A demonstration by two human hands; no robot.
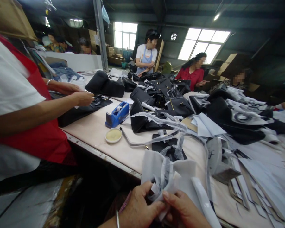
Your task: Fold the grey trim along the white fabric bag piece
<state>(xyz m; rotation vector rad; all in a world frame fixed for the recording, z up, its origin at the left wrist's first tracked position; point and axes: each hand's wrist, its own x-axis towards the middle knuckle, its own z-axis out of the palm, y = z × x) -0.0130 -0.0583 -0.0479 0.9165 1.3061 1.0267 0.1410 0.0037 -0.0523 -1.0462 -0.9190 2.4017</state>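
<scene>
At the near table edge, my left hand (140, 205) curls round a white wrapping sheet (184, 167) bunched with a cloudy plastic strip (165, 172). My right hand (184, 207) pinches the same sheet, thumb and fingers closed close to the left fingertips. What lies inside the folds is hidden. Just beyond the sheet rests a black bag (156, 144) with plastic-wrapped straps. A long plastic-wrapped strap (152, 139) curves across the table behind it. To the right of my right hand a glossy white roll or tube (203, 199) slants downward.
A blue tape dispenser (117, 114) and a shallow dish (113, 135) of yellowish material stand left. Black bags (161, 91) pile up beyond. At right are a grey tape dispenser (217, 158) and paper sheets (263, 177). A co-worker's hands (82, 96) handle something small; other people stand farther back.
</scene>
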